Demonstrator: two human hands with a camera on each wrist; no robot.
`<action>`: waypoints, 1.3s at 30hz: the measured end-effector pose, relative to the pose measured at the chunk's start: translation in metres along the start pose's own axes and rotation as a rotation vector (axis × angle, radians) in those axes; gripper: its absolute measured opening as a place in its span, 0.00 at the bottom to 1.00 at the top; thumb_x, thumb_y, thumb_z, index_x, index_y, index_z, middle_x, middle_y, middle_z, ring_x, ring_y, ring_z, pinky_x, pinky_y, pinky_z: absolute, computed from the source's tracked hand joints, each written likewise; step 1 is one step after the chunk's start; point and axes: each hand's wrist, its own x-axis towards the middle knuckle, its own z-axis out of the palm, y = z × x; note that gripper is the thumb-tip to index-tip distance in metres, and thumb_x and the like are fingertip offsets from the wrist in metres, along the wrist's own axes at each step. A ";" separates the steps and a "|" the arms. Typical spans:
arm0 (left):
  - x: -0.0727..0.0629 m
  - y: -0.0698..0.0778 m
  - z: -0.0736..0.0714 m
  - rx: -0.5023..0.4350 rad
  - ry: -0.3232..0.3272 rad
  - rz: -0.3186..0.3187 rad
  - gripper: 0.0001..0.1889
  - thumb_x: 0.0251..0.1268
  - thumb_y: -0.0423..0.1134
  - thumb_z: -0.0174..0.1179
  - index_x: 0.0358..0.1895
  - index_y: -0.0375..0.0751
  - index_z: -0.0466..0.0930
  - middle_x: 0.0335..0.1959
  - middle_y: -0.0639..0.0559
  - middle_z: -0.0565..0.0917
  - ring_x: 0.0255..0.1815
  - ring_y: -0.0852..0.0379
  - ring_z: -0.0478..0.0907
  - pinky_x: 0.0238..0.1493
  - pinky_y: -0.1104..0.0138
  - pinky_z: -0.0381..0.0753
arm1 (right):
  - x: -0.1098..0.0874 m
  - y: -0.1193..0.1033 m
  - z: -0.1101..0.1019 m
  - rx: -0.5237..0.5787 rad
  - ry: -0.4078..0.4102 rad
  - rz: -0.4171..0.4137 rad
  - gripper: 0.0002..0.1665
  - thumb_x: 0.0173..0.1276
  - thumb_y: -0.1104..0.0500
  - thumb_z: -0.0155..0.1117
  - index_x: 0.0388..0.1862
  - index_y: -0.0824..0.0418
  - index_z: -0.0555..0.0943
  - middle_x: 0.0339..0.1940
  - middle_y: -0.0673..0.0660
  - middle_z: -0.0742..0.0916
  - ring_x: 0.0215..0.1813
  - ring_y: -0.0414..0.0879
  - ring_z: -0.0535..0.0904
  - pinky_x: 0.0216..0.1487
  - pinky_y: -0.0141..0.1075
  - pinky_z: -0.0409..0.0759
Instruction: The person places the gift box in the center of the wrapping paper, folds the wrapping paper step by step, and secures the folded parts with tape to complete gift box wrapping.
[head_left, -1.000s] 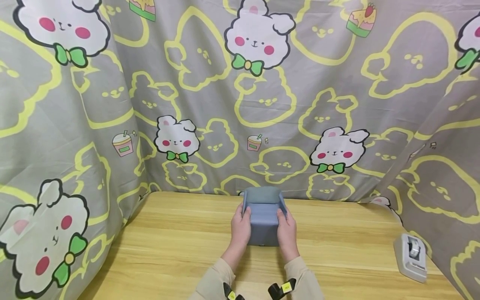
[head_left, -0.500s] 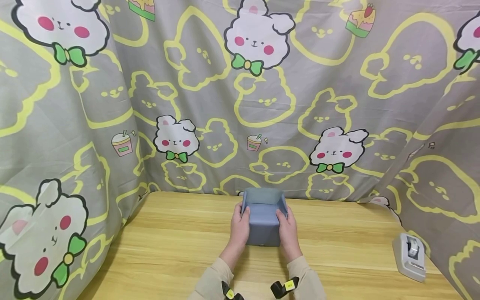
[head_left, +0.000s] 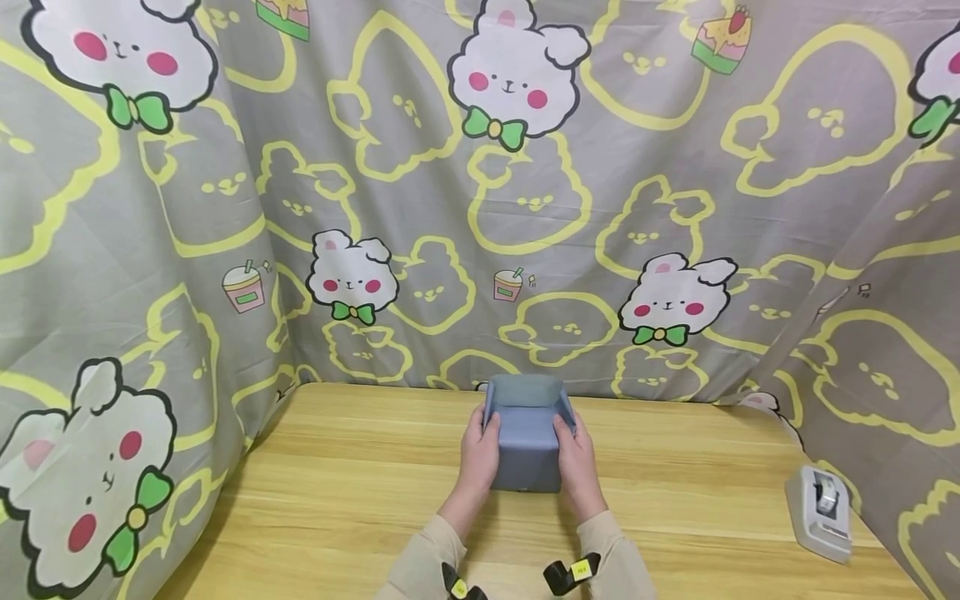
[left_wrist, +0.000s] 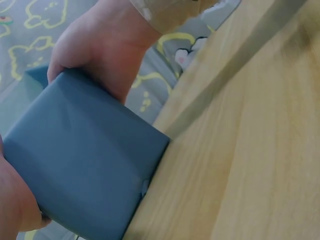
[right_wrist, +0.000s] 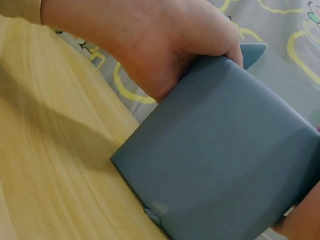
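Observation:
A blue-grey box-like holder (head_left: 527,450), with raised sides and back like a small armchair, sits on the wooden table near its back edge. My left hand (head_left: 478,454) grips its left side, thumb over the upper edge. On the opposite side my right hand (head_left: 577,457) holds it the same way. The flat front face (left_wrist: 90,155) fills much of the left wrist view, its lower edge at the tabletop. In the right wrist view the left hand (right_wrist: 165,40) shows at the top and only part of the right hand (right_wrist: 302,217) at lower right. The outer fingers are mostly hidden.
A grey-white tape dispenser (head_left: 821,515) with a clear roll stands near the table's right edge. Patterned grey curtains (head_left: 420,200) enclose the wooden table (head_left: 337,492) at the back and both sides. Black bands with yellow labels sit on both wrists.
My forearms have shifted very slightly apart, the right one a little to the right. Both hands keep their grip and the holder stays in place.

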 end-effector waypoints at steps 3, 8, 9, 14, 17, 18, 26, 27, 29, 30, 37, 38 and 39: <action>0.000 0.003 -0.001 0.019 -0.009 -0.006 0.24 0.75 0.43 0.48 0.69 0.34 0.67 0.68 0.34 0.71 0.72 0.37 0.64 0.72 0.44 0.61 | 0.000 -0.002 -0.001 -0.048 0.010 -0.007 0.35 0.79 0.50 0.43 0.77 0.65 0.54 0.78 0.64 0.60 0.80 0.58 0.50 0.79 0.54 0.49; 0.000 0.004 -0.003 0.031 -0.029 -0.008 0.26 0.75 0.42 0.48 0.70 0.32 0.64 0.69 0.34 0.69 0.73 0.37 0.63 0.72 0.45 0.61 | -0.002 -0.006 -0.005 -0.225 0.054 -0.071 0.32 0.78 0.51 0.47 0.74 0.66 0.62 0.74 0.67 0.68 0.76 0.61 0.60 0.75 0.54 0.58; -0.001 0.004 -0.003 0.033 -0.029 -0.008 0.26 0.75 0.42 0.48 0.70 0.32 0.64 0.69 0.34 0.69 0.73 0.37 0.63 0.72 0.45 0.61 | -0.003 -0.007 -0.007 -0.273 0.067 -0.094 0.31 0.78 0.51 0.48 0.73 0.67 0.63 0.72 0.68 0.70 0.75 0.62 0.62 0.74 0.55 0.61; -0.001 0.002 -0.002 0.047 -0.017 -0.002 0.26 0.74 0.43 0.49 0.69 0.32 0.65 0.69 0.34 0.70 0.72 0.37 0.63 0.72 0.45 0.62 | -0.004 -0.015 -0.016 -0.504 0.170 -0.212 0.28 0.70 0.49 0.60 0.60 0.67 0.73 0.56 0.69 0.80 0.59 0.61 0.76 0.59 0.51 0.75; -0.001 0.001 -0.002 0.043 -0.009 0.001 0.26 0.74 0.43 0.49 0.69 0.32 0.66 0.68 0.34 0.71 0.72 0.37 0.64 0.72 0.45 0.62 | -0.004 -0.021 -0.024 -0.673 0.194 -0.235 0.23 0.65 0.44 0.66 0.36 0.63 0.74 0.34 0.59 0.78 0.37 0.51 0.75 0.38 0.39 0.72; -0.001 0.001 -0.002 0.041 -0.008 0.001 0.26 0.74 0.43 0.49 0.69 0.32 0.66 0.68 0.34 0.71 0.72 0.37 0.64 0.72 0.45 0.62 | -0.004 -0.022 -0.026 -0.723 0.186 -0.234 0.24 0.63 0.43 0.67 0.29 0.61 0.72 0.29 0.56 0.75 0.32 0.48 0.72 0.33 0.36 0.68; -0.001 0.002 -0.003 0.042 -0.024 0.021 0.25 0.74 0.42 0.49 0.68 0.33 0.67 0.68 0.35 0.72 0.71 0.38 0.65 0.71 0.45 0.63 | -0.001 -0.027 -0.028 -0.843 0.069 -0.254 0.27 0.70 0.48 0.61 0.14 0.56 0.65 0.14 0.49 0.67 0.18 0.42 0.63 0.23 0.32 0.61; -0.001 0.002 -0.003 0.045 -0.025 0.024 0.25 0.74 0.42 0.50 0.68 0.33 0.67 0.67 0.35 0.72 0.71 0.38 0.65 0.71 0.44 0.63 | 0.000 -0.027 -0.027 -0.839 0.064 -0.247 0.27 0.71 0.49 0.60 0.14 0.56 0.65 0.13 0.49 0.67 0.18 0.42 0.63 0.23 0.32 0.61; -0.001 0.002 -0.003 0.044 -0.024 0.024 0.25 0.73 0.42 0.50 0.68 0.33 0.68 0.67 0.35 0.72 0.71 0.38 0.66 0.70 0.44 0.64 | 0.000 -0.028 -0.025 -0.839 0.057 -0.230 0.27 0.72 0.49 0.58 0.14 0.56 0.65 0.13 0.49 0.67 0.17 0.43 0.63 0.22 0.33 0.61; -0.001 0.002 -0.003 0.048 -0.021 0.026 0.25 0.73 0.42 0.50 0.68 0.33 0.68 0.67 0.35 0.73 0.71 0.37 0.66 0.70 0.44 0.64 | 0.001 -0.028 -0.024 -0.842 0.058 -0.222 0.27 0.72 0.49 0.58 0.14 0.56 0.66 0.13 0.49 0.67 0.17 0.43 0.63 0.22 0.33 0.61; -0.002 0.001 -0.003 0.052 -0.023 0.028 0.25 0.73 0.42 0.50 0.68 0.32 0.67 0.66 0.34 0.73 0.70 0.37 0.67 0.69 0.44 0.65 | 0.007 -0.029 -0.021 -0.922 0.058 -0.199 0.28 0.74 0.47 0.54 0.13 0.55 0.65 0.12 0.50 0.68 0.17 0.44 0.64 0.21 0.34 0.61; -0.002 0.001 -0.003 0.053 -0.021 0.029 0.25 0.73 0.42 0.50 0.68 0.32 0.67 0.66 0.34 0.73 0.69 0.38 0.67 0.69 0.44 0.66 | 0.008 -0.030 -0.021 -0.938 0.059 -0.201 0.28 0.74 0.47 0.54 0.13 0.54 0.65 0.13 0.50 0.69 0.17 0.44 0.65 0.21 0.34 0.61; -0.002 0.001 -0.002 0.056 -0.018 0.032 0.25 0.73 0.42 0.50 0.68 0.32 0.68 0.66 0.34 0.74 0.69 0.38 0.68 0.68 0.44 0.66 | 0.009 -0.030 -0.021 -0.948 0.062 -0.207 0.28 0.74 0.47 0.53 0.13 0.54 0.66 0.13 0.50 0.69 0.17 0.44 0.65 0.20 0.35 0.61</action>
